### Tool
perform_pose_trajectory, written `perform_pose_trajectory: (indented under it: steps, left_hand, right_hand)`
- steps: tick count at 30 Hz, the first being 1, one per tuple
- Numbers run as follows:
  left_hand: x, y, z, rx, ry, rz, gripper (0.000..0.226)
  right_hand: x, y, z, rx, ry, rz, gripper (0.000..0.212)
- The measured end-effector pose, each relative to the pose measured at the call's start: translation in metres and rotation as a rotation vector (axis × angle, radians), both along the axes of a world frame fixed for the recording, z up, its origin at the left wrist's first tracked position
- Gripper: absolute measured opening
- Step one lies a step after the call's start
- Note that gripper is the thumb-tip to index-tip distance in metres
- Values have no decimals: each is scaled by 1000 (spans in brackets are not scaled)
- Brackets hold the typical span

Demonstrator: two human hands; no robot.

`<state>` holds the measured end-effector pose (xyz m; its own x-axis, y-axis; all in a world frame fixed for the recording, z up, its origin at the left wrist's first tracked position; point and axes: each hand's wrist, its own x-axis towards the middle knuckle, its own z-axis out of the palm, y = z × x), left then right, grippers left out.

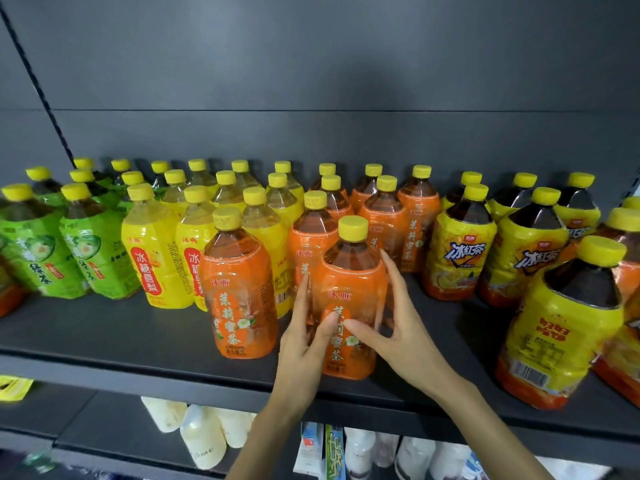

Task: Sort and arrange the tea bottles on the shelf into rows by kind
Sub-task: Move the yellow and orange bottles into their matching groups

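A dark grey shelf (pixel 138 334) runs across the view in front of a plain grey back panel (pixel 311 81), crowded with yellow-capped tea bottles.

At the front centre, both hands hold 1 orange bottle (pixel 349 282), which stands upright near the shelf's front edge. The left hand (pixel 304 327) lies along its left side, fingers pointing up the label and thumb pressed on the front. The right hand (pixel 391 327) mirrors it on the right side, fingers reaching up toward the shoulder and thumb on the front of the label, close to the left thumb. Each hand is partly open, wrapped loosely round the bottle rather than clenched.

Just beside it on the left stands a second orange bottle (pixel 242 289), also upright and apart from the hands. Directly behind are more orange bottles (pixel 384 216), lined up toward the back. To their left are the yellow bottles (pixel 156 258) of pale drink, and further left the green bottles (pixel 90 258). To the right stand the dark tea bottles (pixel 460 258) with yellow labels; 1 big dark bottle (pixel 564 323) sits forward at the right edge.

Below, a lower shelf (pixel 86 424) carries white bottles (pixel 204 434) and cartons (pixel 332 452).
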<state>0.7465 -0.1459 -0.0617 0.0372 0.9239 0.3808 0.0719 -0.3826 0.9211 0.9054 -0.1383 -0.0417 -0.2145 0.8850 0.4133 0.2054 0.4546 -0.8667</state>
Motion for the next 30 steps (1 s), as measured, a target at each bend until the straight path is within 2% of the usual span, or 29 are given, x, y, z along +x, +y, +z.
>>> perform_pose_trajectory:
  steps: [2, 5, 8, 9, 11, 15, 20, 23, 30]
  left_hand:
    - [2, -2, -4, -29, 25, -37, 57]
    - [1, -6, -9, 24, 193, 28, 48]
    - [-8, -13, -6, 384, 430, 437, 46]
    - [-14, -12, -7, 506, 458, 581, 48]
    - [-27, -11, -8, 581, 420, 782, 57]
    - [-59, 3, -13, 379, 383, 956, 89]
    - [-74, 17, -18, 94, 268, 784, 115]
    - [-68, 16, -17, 7, 225, 713, 118]
    - [-60, 16, -12, -45, 225, 747, 114]
  right_hand:
    - [2, -2, -4, 0, 13, -23, 90]
    - [7, -2, -6, 11, 12, -76, 90]
    - [15, 2, -7, 17, -3, -131, 90]
    - [17, 5, -8, 14, -8, -147, 91]
    - [19, 10, -8, 8, 6, -169, 91]
    - [19, 25, -10, 17, 57, -236, 83]
    - [13, 42, -11, 12, 3, -381, 86]
    - [14, 49, -13, -10, -51, -468, 86]
    - [8, 61, -17, 34, -53, -551, 78]
